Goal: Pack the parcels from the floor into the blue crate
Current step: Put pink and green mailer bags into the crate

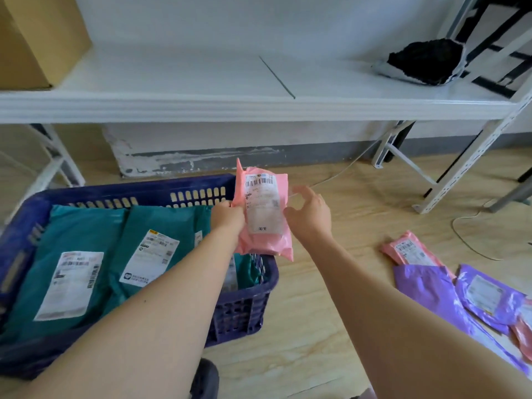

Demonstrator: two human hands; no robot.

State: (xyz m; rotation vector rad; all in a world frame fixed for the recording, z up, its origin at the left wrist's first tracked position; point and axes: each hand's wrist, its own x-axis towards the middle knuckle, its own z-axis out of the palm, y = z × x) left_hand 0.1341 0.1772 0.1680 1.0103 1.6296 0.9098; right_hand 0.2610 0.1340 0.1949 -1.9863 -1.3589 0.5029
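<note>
Pink parcel [263,214] held upright above right rim of blue crate [247,306], pinched at left edge by left hand [227,216]. Right hand [309,211] just beside right edge, fingers spread, gripping nothing. Teal parcels [83,240] inside crate; purple parcels [460,295] on floor.

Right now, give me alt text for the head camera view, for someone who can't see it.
A person's left hand holds a pink parcel upright over the corner of a blue crate already holding teal parcels, while the open right hand hovers beside it. More pink and purple parcels lie on the wooden floor to the right, below a white shelf.
</note>
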